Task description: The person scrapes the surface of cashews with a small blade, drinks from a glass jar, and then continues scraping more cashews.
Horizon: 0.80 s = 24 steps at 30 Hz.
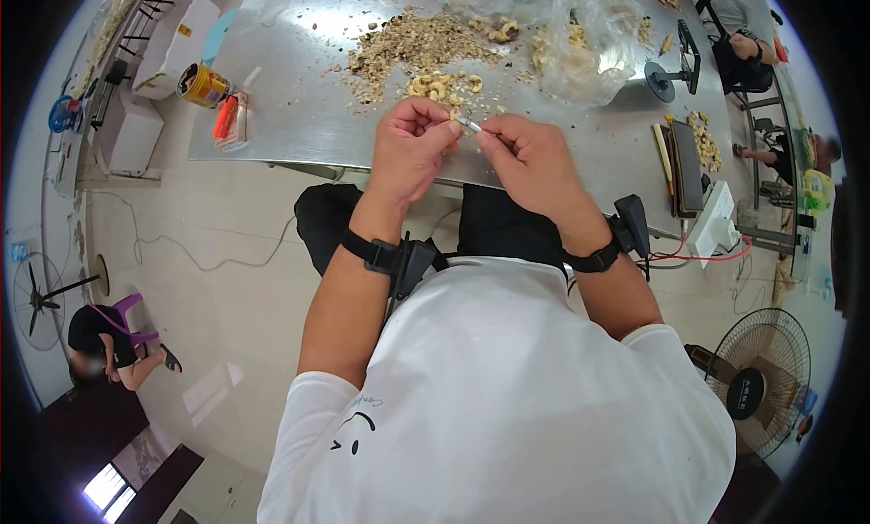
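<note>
Near the table's front edge, my left hand (pixel 410 153) is closed in a pinch on a pale cashew nut (pixel 456 115). My right hand (pixel 536 166) grips a slim silvery tool like a small knife (pixel 472 125), its tip right at the nut. Just beyond my fingers lies a small group of pale curved cashews (pixel 437 87). Behind them spreads a wide heap of brown skin flakes and bits (pixel 399 53). A clear plastic bag (pixel 589 57) with pale nuts in it rests to the right of the heap.
On the metal table (pixel 299 116) stand a yellow tub (pixel 203 86) and an orange-handled item (pixel 226 118) at left. At right are a phone stand (pixel 662 80), a dark case (pixel 686 169), more nuts (pixel 705 142) and a power strip (pixel 712 221). A fan (pixel 761 379) stands behind me; people sit farther off.
</note>
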Each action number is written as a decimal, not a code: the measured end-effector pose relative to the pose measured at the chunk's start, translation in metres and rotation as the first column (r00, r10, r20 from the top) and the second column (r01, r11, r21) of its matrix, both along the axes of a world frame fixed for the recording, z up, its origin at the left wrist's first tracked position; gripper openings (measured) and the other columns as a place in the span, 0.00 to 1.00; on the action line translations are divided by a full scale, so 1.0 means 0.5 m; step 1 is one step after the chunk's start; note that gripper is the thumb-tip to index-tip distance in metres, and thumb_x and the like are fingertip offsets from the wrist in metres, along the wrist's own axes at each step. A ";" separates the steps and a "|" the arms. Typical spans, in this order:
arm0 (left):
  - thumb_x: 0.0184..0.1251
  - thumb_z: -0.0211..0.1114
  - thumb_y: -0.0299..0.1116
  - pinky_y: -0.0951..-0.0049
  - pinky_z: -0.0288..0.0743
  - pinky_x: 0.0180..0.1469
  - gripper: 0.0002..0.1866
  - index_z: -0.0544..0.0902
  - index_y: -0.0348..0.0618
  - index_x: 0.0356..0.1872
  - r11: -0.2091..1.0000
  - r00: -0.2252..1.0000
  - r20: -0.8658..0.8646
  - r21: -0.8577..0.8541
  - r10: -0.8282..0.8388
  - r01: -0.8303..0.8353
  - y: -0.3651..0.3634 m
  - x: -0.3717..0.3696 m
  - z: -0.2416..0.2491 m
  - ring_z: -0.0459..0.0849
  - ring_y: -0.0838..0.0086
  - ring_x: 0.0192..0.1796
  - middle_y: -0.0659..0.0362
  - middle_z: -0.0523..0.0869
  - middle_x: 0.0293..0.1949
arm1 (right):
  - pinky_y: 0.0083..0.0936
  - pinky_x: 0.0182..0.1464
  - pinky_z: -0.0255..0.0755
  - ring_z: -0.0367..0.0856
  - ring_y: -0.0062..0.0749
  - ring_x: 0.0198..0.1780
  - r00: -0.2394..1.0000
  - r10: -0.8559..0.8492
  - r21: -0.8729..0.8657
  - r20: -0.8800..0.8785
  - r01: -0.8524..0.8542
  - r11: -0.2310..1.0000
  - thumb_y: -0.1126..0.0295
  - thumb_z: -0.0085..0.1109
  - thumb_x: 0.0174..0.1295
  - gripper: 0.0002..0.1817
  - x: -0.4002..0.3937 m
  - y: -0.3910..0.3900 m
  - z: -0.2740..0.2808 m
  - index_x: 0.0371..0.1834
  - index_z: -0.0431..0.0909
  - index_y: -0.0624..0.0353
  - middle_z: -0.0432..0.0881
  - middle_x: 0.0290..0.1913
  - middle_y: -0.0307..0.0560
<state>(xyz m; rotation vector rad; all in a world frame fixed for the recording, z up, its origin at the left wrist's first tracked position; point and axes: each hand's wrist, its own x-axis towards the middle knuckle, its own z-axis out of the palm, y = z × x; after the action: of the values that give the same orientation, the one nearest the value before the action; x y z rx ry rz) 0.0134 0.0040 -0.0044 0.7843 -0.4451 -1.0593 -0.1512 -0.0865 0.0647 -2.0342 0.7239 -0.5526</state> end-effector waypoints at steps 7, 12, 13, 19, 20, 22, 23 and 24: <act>0.66 0.67 0.15 0.77 0.80 0.39 0.08 0.82 0.39 0.42 1.000 0.999 0.053 0.019 0.013 -0.014 0.001 0.001 -0.009 0.84 0.76 0.34 0.58 0.86 0.36 | 0.34 0.34 0.75 0.85 0.46 0.29 0.990 -0.141 -0.125 -0.028 0.137 0.983 0.67 0.65 0.68 0.09 0.002 -0.019 -0.033 0.43 0.86 0.61 0.86 0.31 0.56; 0.66 0.67 0.14 0.77 0.80 0.39 0.09 0.81 0.39 0.41 1.000 0.999 0.044 0.022 -0.003 0.002 -0.003 0.003 -0.007 0.84 0.76 0.34 0.58 0.86 0.36 | 0.33 0.34 0.75 0.83 0.44 0.28 0.999 -0.024 -0.035 0.025 0.025 0.999 0.68 0.64 0.68 0.09 -0.011 -0.020 -0.007 0.41 0.86 0.62 0.85 0.29 0.54; 0.66 0.67 0.14 0.77 0.80 0.39 0.09 0.81 0.39 0.41 1.000 0.999 0.034 0.012 -0.007 0.007 -0.004 0.004 -0.005 0.84 0.76 0.34 0.58 0.86 0.36 | 0.33 0.34 0.75 0.82 0.43 0.27 1.000 0.004 -0.001 0.030 -0.004 1.000 0.68 0.64 0.67 0.08 -0.011 -0.017 -0.004 0.41 0.86 0.62 0.84 0.29 0.54; 0.66 0.67 0.14 0.77 0.80 0.39 0.09 0.81 0.39 0.41 0.999 0.998 0.048 0.006 -0.033 0.032 -0.002 0.011 -0.013 0.84 0.76 0.35 0.58 0.86 0.37 | 0.33 0.34 0.74 0.81 0.44 0.27 0.999 0.031 0.001 -0.013 -0.031 1.000 0.69 0.65 0.67 0.08 -0.003 -0.014 -0.003 0.41 0.86 0.62 0.84 0.29 0.54; 0.66 0.67 0.13 0.77 0.80 0.39 0.09 0.81 0.39 0.41 0.999 0.998 0.049 0.001 -0.039 0.039 -0.002 0.010 -0.015 0.84 0.76 0.35 0.58 0.85 0.38 | 0.32 0.34 0.74 0.81 0.43 0.27 1.000 -0.013 -0.044 -0.003 0.013 0.999 0.69 0.65 0.67 0.08 -0.002 -0.017 -0.010 0.41 0.86 0.62 0.84 0.29 0.54; 0.65 0.66 0.13 0.76 0.80 0.39 0.10 0.81 0.39 0.41 0.999 0.997 0.074 -0.002 -0.039 0.039 0.000 0.003 -0.007 0.84 0.77 0.36 0.58 0.85 0.40 | 0.32 0.33 0.74 0.82 0.41 0.27 0.995 -0.103 -0.134 0.019 0.104 0.985 0.69 0.65 0.67 0.07 -0.003 -0.026 -0.028 0.40 0.86 0.62 0.84 0.28 0.53; 0.65 0.66 0.13 0.76 0.80 0.39 0.10 0.81 0.40 0.41 0.999 0.995 0.088 -0.005 -0.037 0.038 0.000 0.002 -0.005 0.84 0.77 0.36 0.58 0.85 0.41 | 0.31 0.33 0.73 0.81 0.39 0.27 0.996 -0.091 -0.100 0.022 0.092 0.991 0.69 0.65 0.67 0.07 -0.007 -0.031 -0.028 0.41 0.86 0.62 0.84 0.28 0.53; 0.65 0.66 0.13 0.76 0.80 0.39 0.10 0.80 0.40 0.41 0.999 0.995 0.089 -0.009 -0.036 0.037 -0.001 0.003 -0.006 0.84 0.77 0.36 0.58 0.84 0.41 | 0.31 0.33 0.73 0.81 0.38 0.27 0.997 -0.078 -0.062 0.027 0.079 0.995 0.69 0.65 0.67 0.07 -0.011 -0.034 -0.024 0.41 0.86 0.62 0.84 0.28 0.53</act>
<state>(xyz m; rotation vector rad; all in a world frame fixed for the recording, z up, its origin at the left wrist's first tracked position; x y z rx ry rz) 0.0150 0.0033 -0.0072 0.8187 -0.5420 -1.0581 -0.1566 -0.1036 0.0525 -2.0607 0.7834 -0.6517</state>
